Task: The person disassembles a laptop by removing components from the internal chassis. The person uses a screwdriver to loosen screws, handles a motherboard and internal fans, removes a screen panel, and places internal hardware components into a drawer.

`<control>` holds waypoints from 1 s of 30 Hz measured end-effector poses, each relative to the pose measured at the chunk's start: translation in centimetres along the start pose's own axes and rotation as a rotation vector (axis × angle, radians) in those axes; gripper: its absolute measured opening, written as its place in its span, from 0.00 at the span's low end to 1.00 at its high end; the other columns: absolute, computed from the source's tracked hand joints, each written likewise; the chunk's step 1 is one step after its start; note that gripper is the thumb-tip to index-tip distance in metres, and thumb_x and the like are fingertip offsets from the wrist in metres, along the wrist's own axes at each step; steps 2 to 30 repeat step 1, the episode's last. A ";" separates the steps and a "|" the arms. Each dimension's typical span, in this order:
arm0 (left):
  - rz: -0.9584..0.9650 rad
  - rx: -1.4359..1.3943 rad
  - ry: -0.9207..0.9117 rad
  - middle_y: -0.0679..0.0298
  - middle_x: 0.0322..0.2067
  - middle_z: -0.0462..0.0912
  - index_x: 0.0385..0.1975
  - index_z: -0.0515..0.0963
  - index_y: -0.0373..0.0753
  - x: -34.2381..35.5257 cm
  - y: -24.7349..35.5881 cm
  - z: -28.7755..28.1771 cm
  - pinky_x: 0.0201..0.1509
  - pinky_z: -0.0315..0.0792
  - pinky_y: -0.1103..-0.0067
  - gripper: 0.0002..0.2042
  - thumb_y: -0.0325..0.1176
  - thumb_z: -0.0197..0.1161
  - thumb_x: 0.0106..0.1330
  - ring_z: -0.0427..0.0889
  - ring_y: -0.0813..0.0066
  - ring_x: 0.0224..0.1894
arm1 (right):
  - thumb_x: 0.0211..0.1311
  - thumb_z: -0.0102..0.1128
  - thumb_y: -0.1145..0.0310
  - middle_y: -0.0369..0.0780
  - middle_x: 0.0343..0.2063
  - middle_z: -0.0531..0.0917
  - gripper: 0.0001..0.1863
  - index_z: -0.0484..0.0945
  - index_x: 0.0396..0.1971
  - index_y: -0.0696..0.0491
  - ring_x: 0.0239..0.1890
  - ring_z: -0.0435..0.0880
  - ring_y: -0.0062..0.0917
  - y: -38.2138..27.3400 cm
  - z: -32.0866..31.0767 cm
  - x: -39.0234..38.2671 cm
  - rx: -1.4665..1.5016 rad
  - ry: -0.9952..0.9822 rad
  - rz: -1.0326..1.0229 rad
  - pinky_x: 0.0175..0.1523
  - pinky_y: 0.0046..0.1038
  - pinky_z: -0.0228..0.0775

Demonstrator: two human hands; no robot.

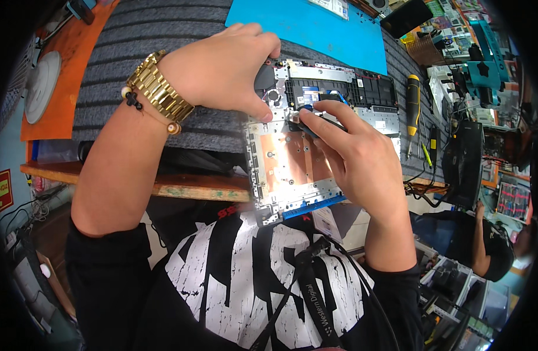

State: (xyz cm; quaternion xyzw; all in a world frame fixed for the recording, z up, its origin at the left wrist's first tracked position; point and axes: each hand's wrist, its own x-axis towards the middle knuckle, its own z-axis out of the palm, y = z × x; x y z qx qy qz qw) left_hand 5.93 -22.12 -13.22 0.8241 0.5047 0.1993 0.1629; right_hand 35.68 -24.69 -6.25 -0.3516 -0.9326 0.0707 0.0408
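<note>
An opened laptop chassis (316, 158) sits tilted at the table's front edge, its inside facing up: silver metal frame, copper-coloured sheet, black parts along the far side. My left hand (228, 73) grips its far left corner, thumb pressed on the frame and fingers over the edge. My right hand (360, 152) reaches over the middle of the chassis with its fingertips bent together at a small silver piece. Something dark shows under those fingers; what it is, I cannot make out. A blue strip (313, 206) runs along the near edge of the chassis.
A grey ribbed mat (134, 35) covers the table, with a blue mat (316, 35) at the back. To the right lie a yellow-black screwdriver (413, 105) and cables. A white round lid (46, 82) rests at left. Another person (485, 245) is at the far right.
</note>
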 end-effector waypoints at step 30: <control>-0.001 -0.001 0.001 0.52 0.58 0.83 0.65 0.78 0.35 -0.1 0.0 0.0 0.69 0.79 0.63 0.43 0.49 0.92 0.51 0.81 0.49 0.65 | 0.69 0.74 0.70 0.43 0.61 0.90 0.22 0.91 0.62 0.47 0.46 0.95 0.43 0.2 0.1 -0.1 -0.006 -0.005 -0.001 0.48 0.41 0.90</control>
